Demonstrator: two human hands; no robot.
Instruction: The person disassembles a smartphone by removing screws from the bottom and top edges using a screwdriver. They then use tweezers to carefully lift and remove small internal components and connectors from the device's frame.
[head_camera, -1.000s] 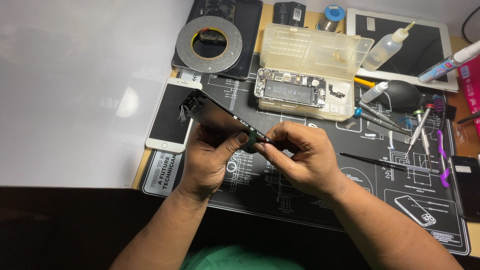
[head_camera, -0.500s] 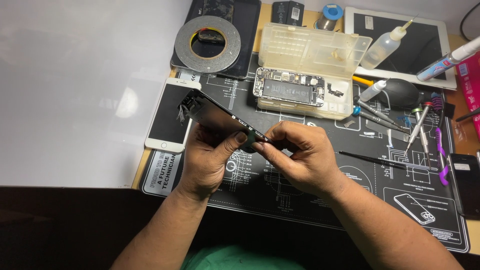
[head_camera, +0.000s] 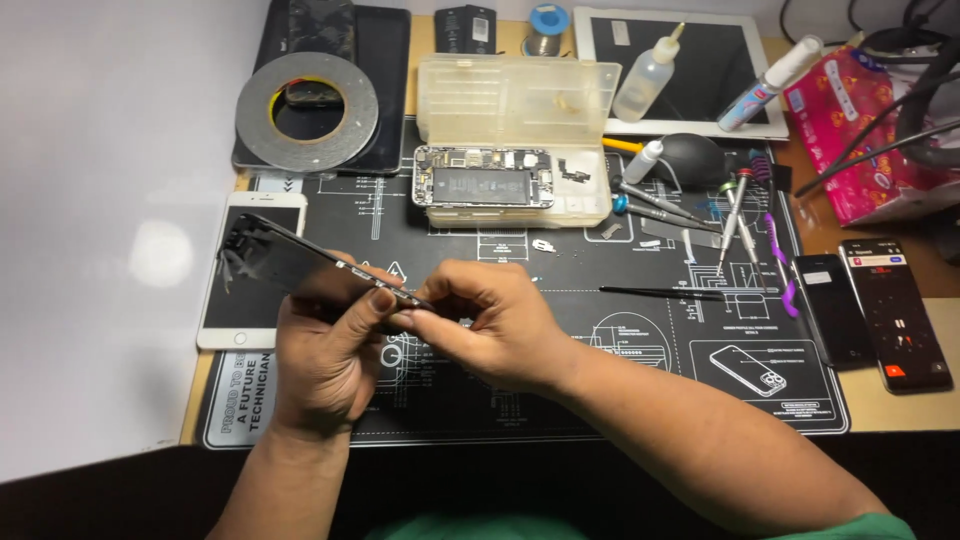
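My left forearm enters from six o'clock, its hand (head_camera: 325, 350) curled, fingers pointing toward one o'clock. My right forearm comes from five o'clock, its hand (head_camera: 490, 325) bent at the wrist, fingers pinched toward nine o'clock. Both hands meet fingertip to fingertip at centre.

A black repair mat (head_camera: 660, 380) covers the wooden bench (head_camera: 905, 410); at two o'clock lies a tablet (head_camera: 690, 60), at three two dark phones (head_camera: 870, 305).
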